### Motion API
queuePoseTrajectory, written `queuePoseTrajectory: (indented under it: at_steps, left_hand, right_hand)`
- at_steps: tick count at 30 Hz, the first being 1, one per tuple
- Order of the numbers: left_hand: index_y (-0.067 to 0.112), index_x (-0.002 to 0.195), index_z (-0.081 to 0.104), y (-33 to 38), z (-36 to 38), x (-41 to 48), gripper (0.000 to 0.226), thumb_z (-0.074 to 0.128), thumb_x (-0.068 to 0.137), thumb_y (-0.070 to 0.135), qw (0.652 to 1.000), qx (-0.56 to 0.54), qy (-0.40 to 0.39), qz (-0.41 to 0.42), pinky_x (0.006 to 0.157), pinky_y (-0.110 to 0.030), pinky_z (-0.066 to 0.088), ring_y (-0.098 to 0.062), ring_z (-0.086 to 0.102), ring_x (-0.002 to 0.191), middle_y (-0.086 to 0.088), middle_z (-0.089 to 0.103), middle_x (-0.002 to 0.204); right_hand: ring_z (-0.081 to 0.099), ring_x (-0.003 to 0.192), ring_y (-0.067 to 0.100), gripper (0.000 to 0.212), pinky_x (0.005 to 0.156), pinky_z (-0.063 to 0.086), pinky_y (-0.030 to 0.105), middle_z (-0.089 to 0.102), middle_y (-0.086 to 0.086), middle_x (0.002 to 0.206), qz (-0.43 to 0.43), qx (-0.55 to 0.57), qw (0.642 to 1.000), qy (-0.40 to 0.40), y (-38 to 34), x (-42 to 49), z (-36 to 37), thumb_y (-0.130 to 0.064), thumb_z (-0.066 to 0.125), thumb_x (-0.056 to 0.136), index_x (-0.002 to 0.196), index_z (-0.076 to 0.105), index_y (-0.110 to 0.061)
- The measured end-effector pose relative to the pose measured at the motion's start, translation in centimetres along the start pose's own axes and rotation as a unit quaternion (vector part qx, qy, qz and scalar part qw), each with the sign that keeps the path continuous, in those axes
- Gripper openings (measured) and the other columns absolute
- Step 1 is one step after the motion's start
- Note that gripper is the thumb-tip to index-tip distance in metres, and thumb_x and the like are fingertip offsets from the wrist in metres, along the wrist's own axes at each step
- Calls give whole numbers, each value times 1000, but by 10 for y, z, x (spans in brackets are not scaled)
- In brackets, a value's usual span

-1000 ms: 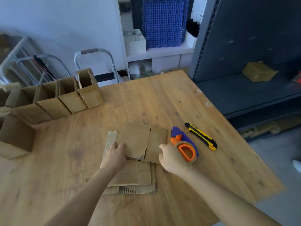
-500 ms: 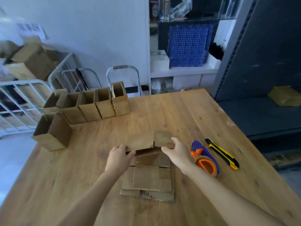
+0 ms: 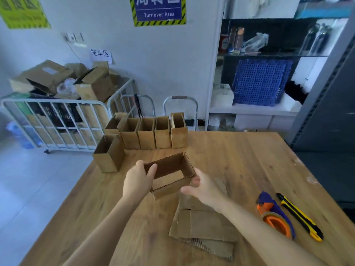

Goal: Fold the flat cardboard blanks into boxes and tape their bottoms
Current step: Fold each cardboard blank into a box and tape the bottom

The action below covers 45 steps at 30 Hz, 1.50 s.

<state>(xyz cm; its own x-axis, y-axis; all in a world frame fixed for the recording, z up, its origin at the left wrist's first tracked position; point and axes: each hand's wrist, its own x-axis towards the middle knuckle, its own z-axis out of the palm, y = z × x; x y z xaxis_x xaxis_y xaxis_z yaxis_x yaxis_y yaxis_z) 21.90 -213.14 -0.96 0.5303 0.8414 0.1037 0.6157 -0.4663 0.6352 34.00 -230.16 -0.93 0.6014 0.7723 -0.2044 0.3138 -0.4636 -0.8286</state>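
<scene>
The box, opened into a tube with its mouth up, sits at frame centre between both hands. The left hand grips its left end and the right hand pinches its near right corner. Its long side runs left to right. The tape lies lower right, nearer the right hand.

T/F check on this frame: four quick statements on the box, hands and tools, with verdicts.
1. The left hand and the right hand hold the cardboard box, opened into a hollow sleeve. True.
2. The tape dispenser is in the right hand. False: it lies on the table.
3. Flat blanks lie stacked on the table. True.
4. The utility knife lies left of the tape dispenser. False: it lies to its right.
</scene>
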Motion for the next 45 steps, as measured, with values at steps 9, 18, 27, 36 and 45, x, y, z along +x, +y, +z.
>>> queuePoseTrajectory:
  at_steps: [9, 18, 27, 36, 45]
  left_hand:
    - [6, 128, 40, -54, -15, -12, 42, 58, 94, 24, 995, -37, -55, -80, 52, -16, 41, -8, 53, 77, -2, 57, 101]
    - [27, 150, 28, -85, -24, -22, 56, 49, 98, 30, 985, -49, -167, 11, 94, -21, 40, -11, 52, 118, 4, 55, 135]
    - [25, 154, 8, -107, -22, -34, 71, 38, 97, 53, 963, 6, -265, 52, 115, -29, 22, -12, 19, 145, 12, 1, 160]
    - [21, 153, -8, -114, -16, -28, 107, 24, 74, 86, 945, 87, -300, 100, 120, -31, 14, -8, -8, 146, 10, -19, 157]
    - [20, 143, 44, -120, -13, -25, 89, 32, 77, 79, 983, 1, -170, 69, 109, -29, 36, -11, 36, 137, 8, 33, 153]
  right_hand:
    - [52, 121, 18, 62, 101, 43, 31, 54, -1, 131, -32, -50, 995, -84, 2, 4, 50, -17, 68, 86, 142, 41, -18]
    - [5, 145, 8, 101, 114, 11, 29, 5, -14, 159, -86, -88, 990, -73, 0, 16, 60, -20, 73, 83, 153, 1, -30]
    - [21, 144, 14, 101, 117, 24, 36, 20, -7, 157, -78, -86, 988, -103, 7, 24, 65, -16, 76, 79, 153, 8, -27]
    - [11, 144, 5, 93, 116, 14, 30, 5, -20, 157, -138, -218, 952, -165, 15, 19, 61, -29, 71, 84, 152, 8, -35]
    - [35, 137, 8, 47, 113, 26, 30, 41, -7, 148, -123, -174, 968, -130, 9, 33, 64, -45, 46, 96, 136, 52, -20]
